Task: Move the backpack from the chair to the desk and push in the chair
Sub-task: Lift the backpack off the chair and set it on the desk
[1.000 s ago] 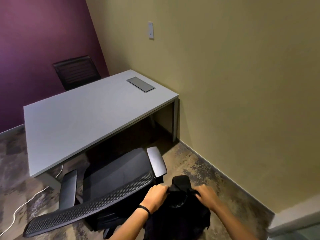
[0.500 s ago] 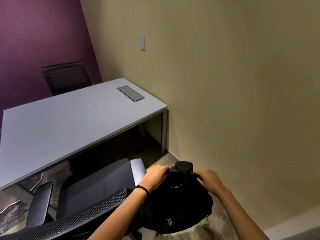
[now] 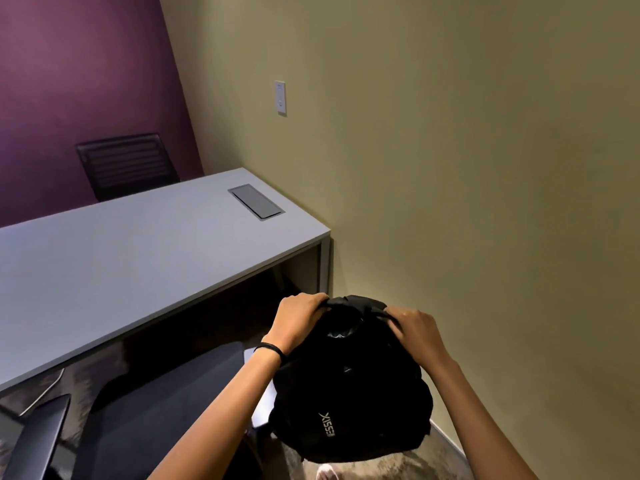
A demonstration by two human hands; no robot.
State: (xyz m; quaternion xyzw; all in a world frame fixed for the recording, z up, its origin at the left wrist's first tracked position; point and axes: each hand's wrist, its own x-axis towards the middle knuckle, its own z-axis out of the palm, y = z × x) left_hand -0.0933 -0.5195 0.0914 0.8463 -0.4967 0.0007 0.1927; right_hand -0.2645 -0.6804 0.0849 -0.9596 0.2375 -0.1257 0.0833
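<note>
A black backpack [image 3: 353, 396] hangs in the air to the right of the office chair [image 3: 152, 420], near the tan wall. My left hand [image 3: 298, 323] grips its top on the left side, and my right hand [image 3: 414, 330] grips the top on the right. The chair's dark seat sits below and left of the bag, in front of the grey desk [image 3: 121, 268]. One armrest [image 3: 38, 441] shows at the lower left. The desk's near right corner is just up and left of my hands.
A grey cable hatch [image 3: 256, 201] is set into the desk near the wall. A second dark chair [image 3: 124, 164] stands behind the desk against the purple wall. A white cable [image 3: 45, 389] lies on the carpet under the desk. The tan wall [image 3: 485, 202] runs close on the right.
Both hands have raised the backpack higher, beside the chair and closer to the desk's corner. My view has shifted right and nearer the desk.
</note>
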